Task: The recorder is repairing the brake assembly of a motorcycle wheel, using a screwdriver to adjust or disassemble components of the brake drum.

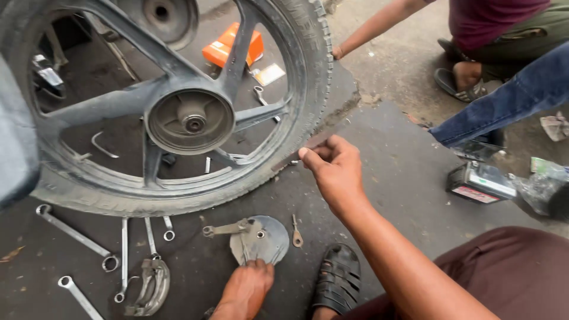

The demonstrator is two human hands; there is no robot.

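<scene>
A motorcycle wheel (pixel 189 121) with dark alloy spokes and a black tyre lies tilted on the dark ground at upper left. My right hand (pixel 335 169) reaches out from the lower right and pinches a thin flat metal strip (pixel 317 141), which is blurred and points up toward the tyre's right edge. My left hand (pixel 246 287) is at the bottom, its fingers curled on the near rim of a round grey brake plate (pixel 269 237) with a lever arm on it. A pair of brake shoes (pixel 149 287) lies to its left.
Several spanners (pixel 74 234) lie below the wheel. An orange box (pixel 228 44) sits beyond the spokes and a small battery (pixel 479 182) at right. Another person's arm (pixel 379 24), a blue-jeaned leg (pixel 504 101) and a sandalled foot (pixel 468 83) are at upper right. My own sandal (pixel 338 278) is beside the plate.
</scene>
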